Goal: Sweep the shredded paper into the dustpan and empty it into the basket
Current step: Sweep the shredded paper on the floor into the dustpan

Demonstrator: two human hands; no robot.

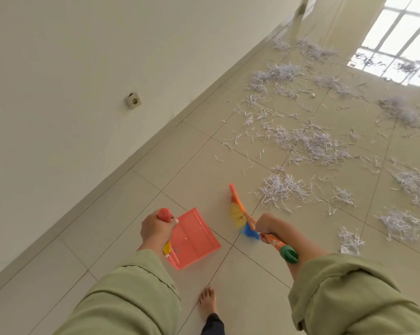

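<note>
A: Shredded white paper strips (317, 146), location?
B: On the beige tiled floor (122, 213), scattered in clumps ahead and to the right of both hands. Too many strips to count; roughly ten loose piles. Nearest clump just beyond the broom head.
A: Tools, count?
B: One flat square coral plastic dustpan (194, 238), one broom with an orange stick and yellow-and-blue bristles (242, 216). One bare foot (207, 302) below them.
A: Hands?
B: Left hand (155, 229) wrapped round the dustpan's red handle top; the pan looks empty. Right hand (267, 226) gripping the broom stick just above the bristles; green cap end by the forearm. Both in pale green sleeves.
A: Paper relative to the dustpan?
B: Well apart, none touching it. Broom sits between pan and paper.
A: Edges, room?
B: White wall (71, 68) with a baseboard runs diagonally on the left, one socket (133, 100) on it. Bare tiles between wall and paper. Bright window patch on the floor top right.
</note>
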